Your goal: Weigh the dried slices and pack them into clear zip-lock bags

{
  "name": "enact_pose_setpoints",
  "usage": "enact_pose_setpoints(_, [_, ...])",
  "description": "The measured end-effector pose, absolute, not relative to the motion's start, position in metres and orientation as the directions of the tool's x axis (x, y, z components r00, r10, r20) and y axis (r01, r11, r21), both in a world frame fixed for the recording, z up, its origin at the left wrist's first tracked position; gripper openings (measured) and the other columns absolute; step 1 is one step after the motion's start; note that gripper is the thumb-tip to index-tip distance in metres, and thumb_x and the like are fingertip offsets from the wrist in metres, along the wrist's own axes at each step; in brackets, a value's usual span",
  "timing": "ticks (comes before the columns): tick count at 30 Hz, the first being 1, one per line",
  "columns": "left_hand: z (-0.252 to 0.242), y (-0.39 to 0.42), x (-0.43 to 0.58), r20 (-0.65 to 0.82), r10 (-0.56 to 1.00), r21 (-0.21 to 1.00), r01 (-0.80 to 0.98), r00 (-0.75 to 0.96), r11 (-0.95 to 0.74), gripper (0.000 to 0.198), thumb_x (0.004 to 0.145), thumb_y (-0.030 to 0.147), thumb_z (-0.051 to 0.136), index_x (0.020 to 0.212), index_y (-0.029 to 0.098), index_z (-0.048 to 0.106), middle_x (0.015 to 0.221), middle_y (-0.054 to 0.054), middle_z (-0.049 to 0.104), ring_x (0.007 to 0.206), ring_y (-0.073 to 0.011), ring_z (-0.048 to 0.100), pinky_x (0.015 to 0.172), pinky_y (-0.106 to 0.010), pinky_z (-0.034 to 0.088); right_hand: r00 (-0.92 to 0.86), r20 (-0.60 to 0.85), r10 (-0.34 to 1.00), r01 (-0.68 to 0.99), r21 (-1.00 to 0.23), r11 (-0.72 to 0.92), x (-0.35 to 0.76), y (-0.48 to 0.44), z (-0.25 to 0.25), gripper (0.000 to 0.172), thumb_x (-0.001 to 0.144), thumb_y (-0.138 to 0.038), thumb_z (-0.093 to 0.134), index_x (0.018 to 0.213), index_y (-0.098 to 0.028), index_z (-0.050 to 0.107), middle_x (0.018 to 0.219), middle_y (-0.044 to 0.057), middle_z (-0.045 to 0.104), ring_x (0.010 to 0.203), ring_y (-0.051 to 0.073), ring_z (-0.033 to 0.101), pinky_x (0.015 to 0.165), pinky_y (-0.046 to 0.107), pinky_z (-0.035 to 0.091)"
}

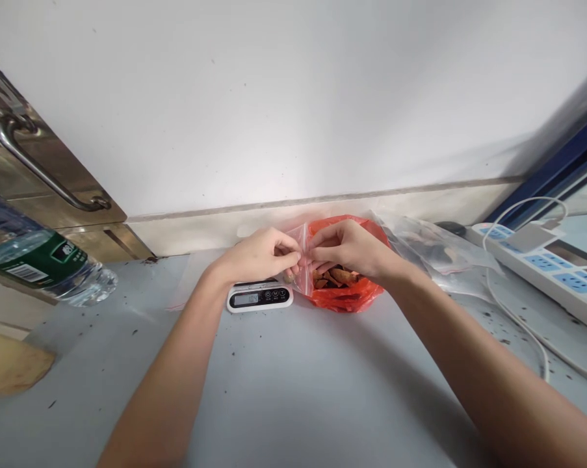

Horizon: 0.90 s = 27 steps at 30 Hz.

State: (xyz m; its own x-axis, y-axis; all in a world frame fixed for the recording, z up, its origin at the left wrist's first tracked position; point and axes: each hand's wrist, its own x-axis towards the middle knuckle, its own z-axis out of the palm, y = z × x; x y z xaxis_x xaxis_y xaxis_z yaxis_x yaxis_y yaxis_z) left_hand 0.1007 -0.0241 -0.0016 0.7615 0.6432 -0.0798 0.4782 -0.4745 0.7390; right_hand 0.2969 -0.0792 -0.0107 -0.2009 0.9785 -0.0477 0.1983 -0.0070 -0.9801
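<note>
A clear zip-lock bag [303,281] is pinched at its mouth between my two hands. My left hand [261,253] grips one side of it, fingers closed, above a small white digital scale [259,309] with a lit display. From the other side, my right hand [349,250] pinches the bag's edge. Just under my right hand, an open red plastic bag [344,302] holds brown, dried-looking pieces [339,276]. What the zip-lock bag contains is mostly hidden by my fingers.
Several clear plastic bags [434,244] lie to the right. Beyond them are a white power strip [541,257] and a white cable [517,318]. At left are a water bottle [39,257] and a metal door handle [49,172]. A white wall [293,104] rises behind.
</note>
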Motion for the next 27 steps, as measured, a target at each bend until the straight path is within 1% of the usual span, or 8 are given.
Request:
enact_pose_setpoints(2, [-0.001, -0.026, 0.101, -0.062, 0.654, 0.711, 0.493, 0.754, -0.501, 0.020, 0.088, 0.027, 0.060, 0.074, 0.020, 0.072, 0.076, -0.004, 0.078, 0.074, -0.0226, 0.077, 0.064, -0.030, 0.055, -0.186, -0.047, 0.982, 0.188, -0.982, -0.011, 0.297, -0.079, -0.011, 0.019, 0.064, -0.020, 0.080, 0.052, -0.020, 0.065, 0.057, -0.004, 0.062, 0.058, 0.012, 0.059, 0.060, 0.026, 0.054])
enact_pose_setpoints(5, [0.000, -0.027, 0.102, -0.050, 0.668, 0.682, 0.514, 0.743, -0.521, 0.022, 0.088, 0.033, 0.064, 0.074, 0.020, 0.073, 0.074, -0.004, 0.078, 0.070, -0.0223, 0.075, 0.061, -0.031, 0.053, -0.196, -0.072, 0.978, 0.152, -0.988, -0.042, 0.298, -0.077, -0.013, 0.022, 0.059, -0.026, 0.090, 0.055, -0.020, 0.069, 0.060, -0.002, 0.066, 0.065, 0.015, 0.066, 0.067, 0.028, 0.059])
enact_pose_setpoints(9, [0.001, -0.027, 0.101, -0.067, 0.664, 0.669, 0.527, 0.745, -0.524, 0.019, 0.085, 0.022, 0.060, 0.069, 0.020, 0.072, 0.072, -0.003, 0.077, 0.068, -0.0201, 0.073, 0.060, -0.029, 0.050, -0.241, -0.092, 0.966, 0.140, -0.988, -0.059, 0.299, -0.076, -0.015, 0.025, 0.058, -0.034, 0.094, 0.063, -0.019, 0.075, 0.065, 0.001, 0.072, 0.068, 0.015, 0.069, 0.072, 0.029, 0.060])
enact_pose_setpoints(13, [0.002, -0.028, 0.103, -0.073, 0.670, 0.704, 0.513, 0.739, -0.490, 0.020, 0.079, 0.016, 0.057, 0.064, 0.020, 0.069, 0.066, -0.002, 0.074, 0.064, -0.0187, 0.072, 0.056, -0.027, 0.048, -0.233, -0.053, 0.971, 0.182, -0.983, -0.009, 0.298, -0.076, -0.015, 0.018, 0.064, -0.029, 0.087, 0.060, -0.019, 0.072, 0.064, 0.001, 0.072, 0.066, 0.014, 0.068, 0.069, 0.027, 0.058])
enact_pose_setpoints(16, [0.002, -0.031, 0.106, -0.055, 0.696, 0.726, 0.508, 0.716, -0.464, 0.020, 0.074, 0.015, 0.058, 0.055, 0.020, 0.062, 0.056, 0.001, 0.068, 0.056, -0.0164, 0.067, 0.052, -0.025, 0.044, -0.185, -0.043, 0.982, 0.255, -0.967, 0.006, 0.296, -0.078, -0.012, 0.018, 0.069, -0.024, 0.076, 0.055, -0.019, 0.067, 0.060, 0.001, 0.070, 0.061, 0.013, 0.066, 0.063, 0.025, 0.055])
enact_pose_setpoints(19, [0.003, -0.034, 0.109, -0.039, 0.718, 0.724, 0.515, 0.695, -0.459, 0.022, 0.071, 0.014, 0.057, 0.051, 0.020, 0.061, 0.051, 0.002, 0.064, 0.051, -0.0145, 0.061, 0.049, -0.025, 0.040, -0.126, -0.078, 0.989, 0.337, -0.941, -0.031, 0.294, -0.081, -0.008, 0.018, 0.070, -0.019, 0.069, 0.053, -0.019, 0.064, 0.055, 0.001, 0.067, 0.056, 0.012, 0.063, 0.053, 0.021, 0.048])
enact_pose_setpoints(24, [0.003, -0.036, 0.113, 0.013, 0.761, 0.657, 0.568, 0.649, -0.495, 0.027, 0.069, 0.012, 0.056, 0.043, 0.021, 0.058, 0.044, 0.003, 0.053, 0.044, -0.0108, 0.043, 0.045, -0.028, 0.023, -0.013, -0.166, 0.986, 0.388, -0.910, -0.148, 0.288, -0.087, 0.001, 0.022, 0.070, -0.013, 0.065, 0.050, -0.019, 0.060, 0.049, -0.001, 0.061, 0.045, 0.009, 0.054, 0.042, 0.020, 0.036])
enact_pose_setpoints(27, [0.003, -0.035, 0.112, 0.059, 0.774, 0.675, 0.546, 0.630, -0.496, 0.027, 0.070, 0.014, 0.055, 0.044, 0.021, 0.060, 0.046, 0.003, 0.055, 0.046, -0.0110, 0.044, 0.046, -0.028, 0.024, 0.033, -0.203, 0.979, 0.425, -0.884, -0.198, 0.289, -0.086, 0.004, 0.028, 0.070, -0.011, 0.064, 0.046, -0.019, 0.053, 0.047, -0.002, 0.057, 0.043, 0.008, 0.048, 0.042, 0.021, 0.031])
